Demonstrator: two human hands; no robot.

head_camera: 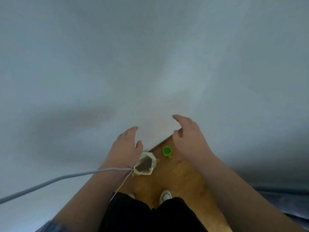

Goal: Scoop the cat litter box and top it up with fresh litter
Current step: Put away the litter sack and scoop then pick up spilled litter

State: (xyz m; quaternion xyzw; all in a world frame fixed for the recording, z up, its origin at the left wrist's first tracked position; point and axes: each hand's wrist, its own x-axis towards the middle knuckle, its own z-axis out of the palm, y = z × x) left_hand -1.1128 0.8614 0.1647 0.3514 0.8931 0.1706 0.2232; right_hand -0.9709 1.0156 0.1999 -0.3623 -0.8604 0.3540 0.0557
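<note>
1. Your left hand (124, 148) and right hand (189, 138) hang above the wooden floor (180, 178), fingers loosely spread, holding nothing.
2. The open litter bag (144, 164) stands upright at the floor's left edge, by the white wall, with brown litter showing inside.
3. A green cup (167, 151) sits near the bag, apart from it, towards the floor's far edge.
4. A grey cable (58, 179) crosses your left wrist; a white shoe (165, 196) shows below.

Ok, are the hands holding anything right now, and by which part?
Nothing is held: the left hand and the right hand are both open, fingers relaxed, raised above the floor.
</note>
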